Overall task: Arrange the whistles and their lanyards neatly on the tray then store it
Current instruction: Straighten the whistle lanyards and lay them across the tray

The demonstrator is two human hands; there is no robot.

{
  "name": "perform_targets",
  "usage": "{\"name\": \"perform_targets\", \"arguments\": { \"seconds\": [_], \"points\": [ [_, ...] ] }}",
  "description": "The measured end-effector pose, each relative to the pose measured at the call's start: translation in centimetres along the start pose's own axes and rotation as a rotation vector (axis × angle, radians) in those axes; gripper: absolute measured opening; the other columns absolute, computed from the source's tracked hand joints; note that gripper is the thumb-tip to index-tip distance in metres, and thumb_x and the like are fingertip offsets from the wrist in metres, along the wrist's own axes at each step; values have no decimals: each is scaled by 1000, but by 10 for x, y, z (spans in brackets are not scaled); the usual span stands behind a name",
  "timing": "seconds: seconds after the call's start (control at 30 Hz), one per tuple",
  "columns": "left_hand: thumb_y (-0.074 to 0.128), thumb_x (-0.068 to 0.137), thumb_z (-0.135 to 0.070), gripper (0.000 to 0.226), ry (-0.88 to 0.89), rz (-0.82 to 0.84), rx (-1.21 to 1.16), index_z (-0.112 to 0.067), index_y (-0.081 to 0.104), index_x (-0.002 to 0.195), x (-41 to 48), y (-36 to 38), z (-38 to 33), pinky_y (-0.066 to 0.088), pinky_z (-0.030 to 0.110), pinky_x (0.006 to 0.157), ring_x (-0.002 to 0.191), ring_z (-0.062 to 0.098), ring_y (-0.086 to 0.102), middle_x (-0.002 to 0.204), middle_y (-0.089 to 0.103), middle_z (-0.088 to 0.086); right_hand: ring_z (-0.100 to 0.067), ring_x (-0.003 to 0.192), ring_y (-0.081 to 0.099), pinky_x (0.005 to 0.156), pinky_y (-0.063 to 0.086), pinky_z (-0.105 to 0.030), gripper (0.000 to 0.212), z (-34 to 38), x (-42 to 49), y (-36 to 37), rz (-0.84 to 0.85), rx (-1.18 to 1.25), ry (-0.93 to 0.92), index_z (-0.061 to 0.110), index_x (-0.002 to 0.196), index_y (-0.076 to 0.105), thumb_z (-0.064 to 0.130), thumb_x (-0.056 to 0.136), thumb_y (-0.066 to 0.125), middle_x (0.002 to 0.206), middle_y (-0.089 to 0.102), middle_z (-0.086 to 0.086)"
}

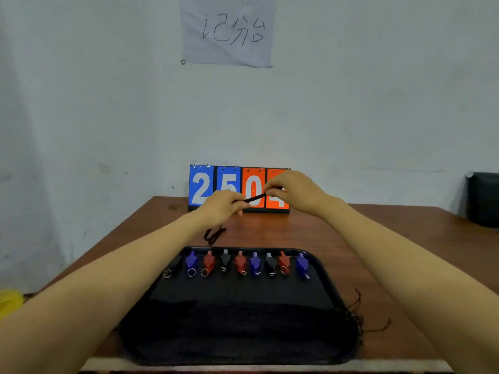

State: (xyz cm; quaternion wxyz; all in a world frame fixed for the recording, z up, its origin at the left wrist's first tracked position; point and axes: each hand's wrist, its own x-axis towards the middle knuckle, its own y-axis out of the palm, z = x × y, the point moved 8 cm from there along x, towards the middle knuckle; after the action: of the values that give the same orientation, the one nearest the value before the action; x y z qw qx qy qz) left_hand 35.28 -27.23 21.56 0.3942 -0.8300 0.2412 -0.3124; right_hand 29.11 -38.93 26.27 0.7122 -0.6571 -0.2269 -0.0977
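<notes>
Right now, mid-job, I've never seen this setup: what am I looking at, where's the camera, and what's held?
No machine here: these are a person's two bare arms, seen from one head-worn camera looking forward and down. The left hand and right hand pinch a black lanyard stretched between them above a brown table. Nearer lies a black tray holding nine whistles in a row, blue, red and black, with a heap of dark lanyards at its near end. Behind stands a flip scoreboard.

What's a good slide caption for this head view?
Left hand and right hand stretch a lanyard beyond the tray of whistles.
</notes>
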Motion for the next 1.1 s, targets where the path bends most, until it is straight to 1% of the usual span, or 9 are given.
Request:
{"name": "perform_targets", "arguments": {
  "seconds": [0.07,0.17,0.23,0.4,0.57,0.67,0.87,0.97,1.1],
  "points": [
    [44,98,-26,24,-6,-48,195,-13,65,102,-4,-19,0,43,26,69,69,10,52,77,61,-7,-18,97,60,84,47,-31,24,-3,-8,-19,-36,-59,37,15,108,68,23,96,49,106,69,0],
    [39,100,-23,28,-25,-141,405,-16,63,112,-11,-51,-1,40,34,87,87,16,56,101,67,-3,-20,92,61,79,48,-32,23,-13,-22,-51,-158,-73,144,14,105,65,29,95,51,101,69,-3],
    [37,100,-22,30,-38,-211,440,-17,64,112,-18,-71,-3,37,36,93,99,19,59,107,66,-4,-21,88,62,73,46,-30,24,-19,-33,-69,-226,-58,216,13,102,64,33,94,53,98,69,-3],
    [39,99,-23,29,-85,-325,404,-14,66,100,-42,-107,-1,33,38,92,94,22,60,92,66,-1,-15,81,59,69,38,-24,27,-20,-62,-105,-346,-39,311,14,98,68,38,90,58,94,70,-2],
    [37,100,-20,31,-145,-362,429,-19,66,111,-77,-123,4,28,44,102,101,24,58,102,66,2,-16,91,63,78,47,-26,20,-19,-91,-111,-346,182,359,14,99,72,27,91,59,93,72,0],
    [36,100,-15,34,-178,-362,397,-24,62,120,-101,-126,10,27,47,105,108,23,57,109,66,0,-13,99,60,86,42,-24,22,-13,-108,-107,-288,277,345,15,107,70,19,94,53,102,72,1],
    [47,94,-18,18,-180,-485,224,-20,64,99,-144,-133,23,28,44,102,100,21,61,95,71,-5,-12,91,63,81,49,-27,7,-9,-147,-111,-322,374,432,16,89,68,19,87,63,85,72,2],
    [54,92,-30,14,-194,-494,238,-25,67,91,-163,-130,27,32,41,99,99,19,63,91,72,-6,-12,84,63,72,49,-26,8,-6,-161,-108,-309,348,458,18,84,68,24,86,65,79,70,3],
    [53,93,-36,20,-262,-455,249,-28,71,95,-185,-121,34,28,41,101,106,19,59,104,70,-6,-15,83,64,78,53,-33,18,-7,-181,-93,-277,318,519,15,85,71,33,84,68,82,70,2]
  ]
}}
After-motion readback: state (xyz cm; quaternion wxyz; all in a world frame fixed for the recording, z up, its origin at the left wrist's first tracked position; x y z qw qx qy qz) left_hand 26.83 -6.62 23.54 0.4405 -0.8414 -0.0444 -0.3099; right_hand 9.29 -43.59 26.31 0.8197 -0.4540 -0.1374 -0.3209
